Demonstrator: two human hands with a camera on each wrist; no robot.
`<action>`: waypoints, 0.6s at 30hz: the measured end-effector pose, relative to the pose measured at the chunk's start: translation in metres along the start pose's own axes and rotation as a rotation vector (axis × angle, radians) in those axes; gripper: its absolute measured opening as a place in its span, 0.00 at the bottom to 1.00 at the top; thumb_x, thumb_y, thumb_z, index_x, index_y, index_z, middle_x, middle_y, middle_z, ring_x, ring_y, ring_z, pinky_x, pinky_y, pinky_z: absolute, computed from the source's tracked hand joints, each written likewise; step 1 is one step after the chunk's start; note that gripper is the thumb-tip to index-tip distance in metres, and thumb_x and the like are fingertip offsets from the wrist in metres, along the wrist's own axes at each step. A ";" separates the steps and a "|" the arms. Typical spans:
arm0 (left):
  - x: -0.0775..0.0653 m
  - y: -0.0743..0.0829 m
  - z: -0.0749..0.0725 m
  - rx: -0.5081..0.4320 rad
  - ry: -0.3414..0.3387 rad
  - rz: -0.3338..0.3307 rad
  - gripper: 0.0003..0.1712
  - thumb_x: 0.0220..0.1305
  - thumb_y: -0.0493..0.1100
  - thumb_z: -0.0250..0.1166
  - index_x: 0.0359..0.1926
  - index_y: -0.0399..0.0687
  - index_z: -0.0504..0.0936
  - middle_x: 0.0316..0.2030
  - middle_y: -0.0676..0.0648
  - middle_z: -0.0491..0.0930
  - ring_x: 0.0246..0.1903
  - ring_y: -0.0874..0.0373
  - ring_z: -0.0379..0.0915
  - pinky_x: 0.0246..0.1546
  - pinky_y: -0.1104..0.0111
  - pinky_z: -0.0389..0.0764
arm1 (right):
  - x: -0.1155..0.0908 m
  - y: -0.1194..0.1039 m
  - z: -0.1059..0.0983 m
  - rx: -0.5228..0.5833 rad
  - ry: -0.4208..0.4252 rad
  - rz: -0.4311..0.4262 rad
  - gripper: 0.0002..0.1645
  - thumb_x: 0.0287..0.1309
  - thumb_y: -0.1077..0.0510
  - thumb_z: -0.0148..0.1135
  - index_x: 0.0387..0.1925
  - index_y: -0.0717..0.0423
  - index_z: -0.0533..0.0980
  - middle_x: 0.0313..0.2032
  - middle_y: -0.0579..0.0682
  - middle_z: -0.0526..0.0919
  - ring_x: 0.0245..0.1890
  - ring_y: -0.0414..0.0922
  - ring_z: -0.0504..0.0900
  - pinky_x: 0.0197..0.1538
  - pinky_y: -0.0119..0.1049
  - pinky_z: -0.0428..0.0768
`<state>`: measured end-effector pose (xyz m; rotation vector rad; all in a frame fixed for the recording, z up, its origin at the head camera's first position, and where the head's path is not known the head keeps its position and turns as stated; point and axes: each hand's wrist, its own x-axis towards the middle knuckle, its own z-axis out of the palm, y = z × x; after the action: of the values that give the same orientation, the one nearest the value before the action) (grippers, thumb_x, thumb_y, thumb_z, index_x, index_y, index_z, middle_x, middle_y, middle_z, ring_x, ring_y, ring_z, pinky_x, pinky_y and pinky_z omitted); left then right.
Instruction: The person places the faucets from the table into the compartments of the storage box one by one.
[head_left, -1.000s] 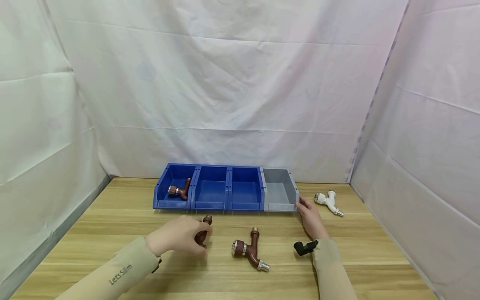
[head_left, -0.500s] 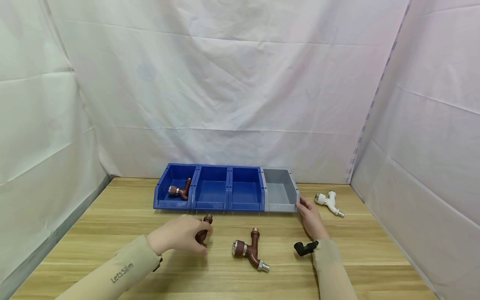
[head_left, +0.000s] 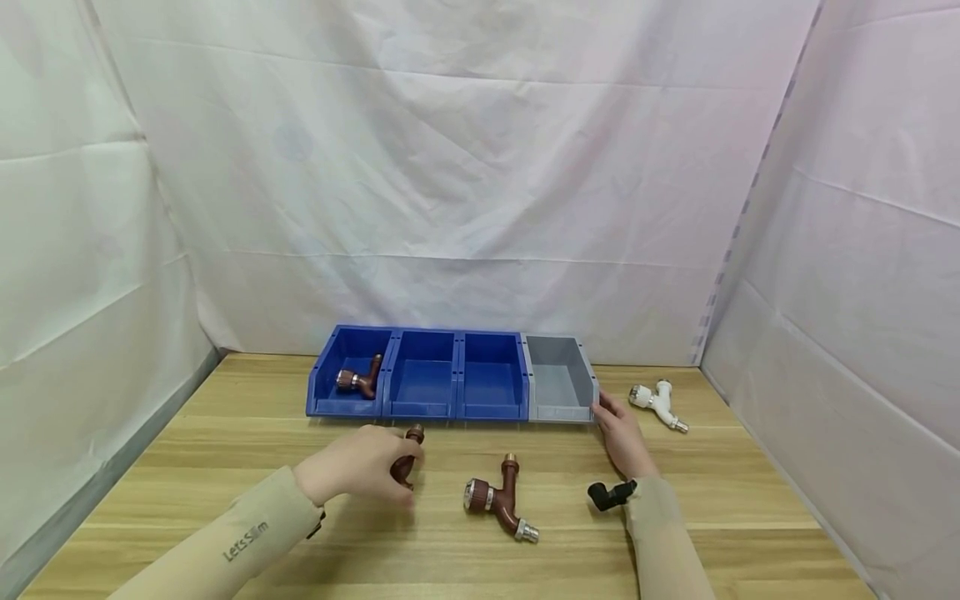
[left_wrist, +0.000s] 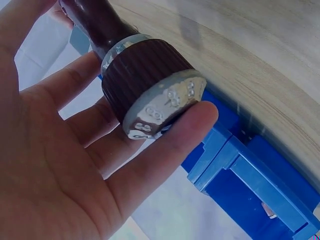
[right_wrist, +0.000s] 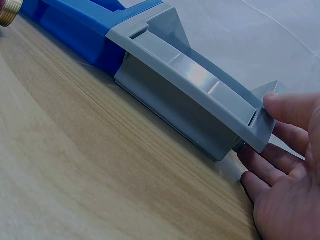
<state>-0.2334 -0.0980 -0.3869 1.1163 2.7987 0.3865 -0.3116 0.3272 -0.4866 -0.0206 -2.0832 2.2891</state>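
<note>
In the head view my left hand (head_left: pixel 363 467) holds a brown tap (head_left: pixel 405 463) in front of the blue bins, hiding part of it. The left wrist view shows its ribbed knob (left_wrist: pixel 150 80) with a silver cap, between the thumb and the curled fingers. My right hand (head_left: pixel 622 437) grips the front right corner of the grey bin (head_left: pixel 558 414), the thumb on the rim and the other fingers at the side and below. A second brown tap (head_left: pixel 504 500) with a silver nozzle lies on the table between the hands.
Three blue bins (head_left: pixel 420 411) stand joined to the left of the grey one. Inside the leftmost lies another brown tap (head_left: pixel 363 380). A white tap (head_left: pixel 657 403) rests on the wooden table (head_left: pixel 720 508) at the right. White cloth (head_left: pixel 450 183) hangs behind and at both sides.
My left hand has shifted very slightly up and away with the brown tap. The right hand keeps its grip on the grey bin.
</note>
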 end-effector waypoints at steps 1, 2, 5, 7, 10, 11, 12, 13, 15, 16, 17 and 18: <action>0.000 0.000 0.000 0.001 -0.001 -0.001 0.27 0.44 0.54 0.74 0.47 0.52 0.83 0.29 0.59 0.70 0.25 0.63 0.65 0.22 0.68 0.67 | 0.000 0.000 0.000 -0.002 -0.002 -0.001 0.34 0.74 0.62 0.46 0.74 0.65 0.48 0.73 0.59 0.49 0.72 0.48 0.50 0.72 0.40 0.50; 0.000 0.000 -0.001 0.007 0.000 -0.002 0.27 0.43 0.54 0.74 0.47 0.52 0.83 0.28 0.59 0.70 0.25 0.63 0.65 0.22 0.68 0.67 | 0.000 0.000 0.000 0.001 -0.002 -0.002 0.34 0.73 0.62 0.46 0.74 0.64 0.48 0.73 0.59 0.50 0.72 0.48 0.50 0.72 0.40 0.50; 0.001 -0.001 -0.001 0.022 0.007 0.000 0.27 0.43 0.55 0.74 0.47 0.52 0.83 0.28 0.59 0.70 0.25 0.63 0.65 0.22 0.68 0.67 | 0.000 0.001 0.000 -0.009 -0.004 -0.010 0.34 0.74 0.61 0.46 0.74 0.65 0.48 0.73 0.60 0.49 0.72 0.49 0.49 0.72 0.41 0.50; 0.001 -0.001 -0.001 0.035 0.017 0.009 0.26 0.43 0.55 0.74 0.46 0.52 0.83 0.28 0.59 0.70 0.25 0.63 0.65 0.22 0.68 0.67 | 0.000 0.003 -0.001 -0.018 -0.004 -0.020 0.34 0.73 0.61 0.46 0.73 0.65 0.48 0.73 0.60 0.50 0.72 0.50 0.49 0.72 0.42 0.50; 0.001 -0.002 -0.002 0.043 0.028 0.016 0.25 0.43 0.55 0.74 0.44 0.54 0.83 0.27 0.59 0.69 0.25 0.63 0.64 0.22 0.68 0.66 | 0.000 0.005 -0.002 -0.043 -0.004 -0.036 0.34 0.73 0.60 0.47 0.73 0.67 0.49 0.73 0.62 0.50 0.72 0.52 0.50 0.71 0.42 0.51; 0.002 -0.003 -0.002 0.045 0.030 0.019 0.25 0.43 0.55 0.74 0.44 0.54 0.82 0.27 0.58 0.69 0.24 0.63 0.64 0.22 0.68 0.66 | 0.001 0.005 -0.003 -0.044 -0.004 -0.041 0.35 0.73 0.60 0.48 0.73 0.68 0.49 0.72 0.64 0.50 0.72 0.52 0.50 0.71 0.42 0.52; 0.002 -0.003 -0.002 0.047 0.032 0.021 0.24 0.43 0.55 0.74 0.43 0.55 0.82 0.26 0.58 0.69 0.24 0.63 0.64 0.22 0.69 0.66 | 0.001 0.005 -0.003 -0.043 0.000 -0.043 0.35 0.72 0.60 0.48 0.73 0.68 0.49 0.72 0.64 0.50 0.72 0.52 0.50 0.71 0.42 0.52; 0.002 -0.003 -0.003 0.049 0.034 0.023 0.24 0.43 0.55 0.74 0.43 0.55 0.82 0.26 0.58 0.69 0.24 0.63 0.63 0.22 0.69 0.66 | 0.001 0.005 -0.003 -0.047 -0.004 -0.046 0.35 0.72 0.59 0.48 0.73 0.68 0.49 0.72 0.64 0.49 0.72 0.53 0.50 0.71 0.42 0.52; 0.003 -0.002 -0.003 0.051 0.037 0.026 0.23 0.43 0.55 0.74 0.43 0.56 0.82 0.26 0.58 0.69 0.24 0.63 0.63 0.22 0.69 0.66 | 0.001 0.005 -0.002 -0.045 -0.004 -0.047 0.35 0.72 0.59 0.48 0.73 0.68 0.49 0.72 0.64 0.50 0.72 0.53 0.50 0.71 0.42 0.52; 0.003 -0.003 -0.003 0.051 0.038 0.025 0.23 0.43 0.55 0.74 0.43 0.56 0.82 0.26 0.58 0.69 0.24 0.63 0.63 0.23 0.69 0.66 | 0.002 0.005 -0.002 -0.038 -0.001 -0.044 0.35 0.72 0.60 0.48 0.73 0.68 0.49 0.72 0.64 0.50 0.72 0.52 0.50 0.71 0.42 0.52; 0.003 -0.002 -0.004 0.051 0.039 0.028 0.23 0.43 0.55 0.74 0.43 0.56 0.82 0.26 0.58 0.69 0.24 0.63 0.63 0.23 0.69 0.66 | 0.002 0.004 -0.002 -0.037 0.002 -0.037 0.34 0.73 0.60 0.48 0.73 0.67 0.49 0.72 0.63 0.50 0.72 0.52 0.50 0.71 0.42 0.52; 0.003 -0.002 -0.004 0.050 0.039 0.027 0.24 0.43 0.55 0.74 0.43 0.56 0.82 0.26 0.58 0.69 0.24 0.63 0.63 0.23 0.68 0.66 | 0.002 0.004 -0.001 -0.034 0.002 -0.029 0.34 0.73 0.60 0.46 0.73 0.66 0.49 0.72 0.62 0.51 0.72 0.51 0.50 0.71 0.42 0.51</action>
<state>-0.2377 -0.0985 -0.3839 1.1701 2.8449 0.3464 -0.3135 0.3283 -0.4905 0.0065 -2.1074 2.2365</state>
